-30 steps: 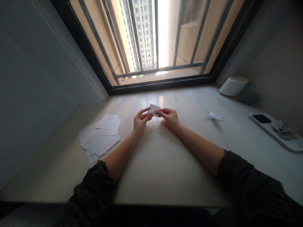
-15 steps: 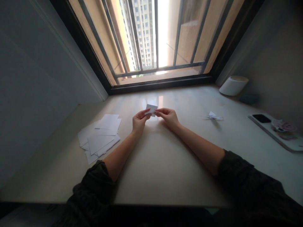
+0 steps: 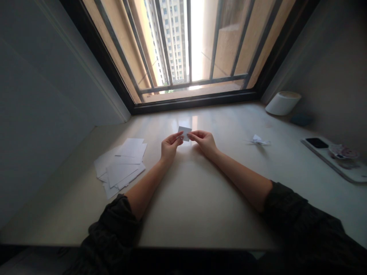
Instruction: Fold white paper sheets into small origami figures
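A small square of white paper [image 3: 185, 131] is held up between my two hands, over the pale tabletop near the window. My left hand [image 3: 170, 146] pinches its left side between thumb and fingers. At the right side, my right hand [image 3: 204, 140] grips the edge with thumb and forefinger. Fingertips cover parts of both edges, and I cannot tell how many layers the paper has. Left of my left hand lies a loose pile of white paper sheets [image 3: 122, 170]. On the right, a folded white paper piece [image 3: 258, 140] rests on the tabletop.
A white cylindrical object [image 3: 283, 103] lies tilted at the back right, a dark bluish thing [image 3: 302, 119] beside it. Further right is a flat tray [image 3: 354, 174] bearing a black phone-like object [image 3: 316, 143] and a coiled cable [image 3: 344, 151]. The barred window [image 3: 195, 101] closes off the back.
The paper square has shifted slightly right, and my left hand has moved slightly right with it. My right hand keeps nearly the same place. Everything else lies as before.
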Available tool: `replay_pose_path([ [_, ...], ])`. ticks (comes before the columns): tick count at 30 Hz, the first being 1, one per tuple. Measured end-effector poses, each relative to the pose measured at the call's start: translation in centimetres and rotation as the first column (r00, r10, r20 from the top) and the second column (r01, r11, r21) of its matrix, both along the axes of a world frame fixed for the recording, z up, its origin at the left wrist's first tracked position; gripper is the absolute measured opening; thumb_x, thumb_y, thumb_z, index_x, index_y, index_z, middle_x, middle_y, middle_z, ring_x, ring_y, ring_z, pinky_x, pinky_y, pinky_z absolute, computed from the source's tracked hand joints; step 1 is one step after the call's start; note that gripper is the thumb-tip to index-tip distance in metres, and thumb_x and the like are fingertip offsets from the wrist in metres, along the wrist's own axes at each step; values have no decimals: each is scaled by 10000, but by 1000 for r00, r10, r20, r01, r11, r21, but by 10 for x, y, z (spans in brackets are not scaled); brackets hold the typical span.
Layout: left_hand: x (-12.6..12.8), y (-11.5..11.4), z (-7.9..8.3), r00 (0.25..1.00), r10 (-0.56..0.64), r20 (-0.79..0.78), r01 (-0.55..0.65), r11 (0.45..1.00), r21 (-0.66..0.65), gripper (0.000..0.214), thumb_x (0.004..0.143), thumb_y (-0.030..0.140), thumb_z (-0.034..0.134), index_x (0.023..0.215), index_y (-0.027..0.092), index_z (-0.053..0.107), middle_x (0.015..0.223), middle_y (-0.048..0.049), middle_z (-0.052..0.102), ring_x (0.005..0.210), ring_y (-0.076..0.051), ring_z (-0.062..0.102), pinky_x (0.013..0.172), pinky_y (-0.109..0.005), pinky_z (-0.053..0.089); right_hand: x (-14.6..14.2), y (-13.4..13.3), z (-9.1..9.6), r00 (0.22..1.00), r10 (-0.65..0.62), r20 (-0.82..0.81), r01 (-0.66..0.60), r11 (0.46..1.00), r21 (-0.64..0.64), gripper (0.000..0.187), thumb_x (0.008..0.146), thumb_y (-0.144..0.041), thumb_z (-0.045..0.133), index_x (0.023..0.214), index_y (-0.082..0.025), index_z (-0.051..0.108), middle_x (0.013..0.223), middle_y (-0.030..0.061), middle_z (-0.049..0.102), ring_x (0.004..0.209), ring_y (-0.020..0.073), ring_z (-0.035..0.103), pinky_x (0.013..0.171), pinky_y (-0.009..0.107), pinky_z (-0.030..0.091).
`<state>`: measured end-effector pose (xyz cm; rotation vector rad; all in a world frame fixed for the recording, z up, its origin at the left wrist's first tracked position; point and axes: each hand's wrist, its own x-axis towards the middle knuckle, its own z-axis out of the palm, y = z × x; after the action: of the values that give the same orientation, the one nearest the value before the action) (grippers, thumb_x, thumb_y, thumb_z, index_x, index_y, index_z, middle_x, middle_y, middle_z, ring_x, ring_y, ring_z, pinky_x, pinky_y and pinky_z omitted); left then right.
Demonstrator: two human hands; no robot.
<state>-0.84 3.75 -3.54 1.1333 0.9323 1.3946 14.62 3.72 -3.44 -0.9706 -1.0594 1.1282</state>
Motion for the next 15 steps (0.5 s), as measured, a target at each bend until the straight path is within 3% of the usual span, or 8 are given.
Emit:
replay_pose_path([
  [15,1,-1,-2,999,10,-40,-8,999,45,361,652,337,819,984,210,762,886,-56,755,731,-129,644,755,-287,512,-1,-2,3,1000,-24,5,24,1000,-9,420,524,-533,840,729,-182,733,683,43,706,634,154,610,681,331,501],
])
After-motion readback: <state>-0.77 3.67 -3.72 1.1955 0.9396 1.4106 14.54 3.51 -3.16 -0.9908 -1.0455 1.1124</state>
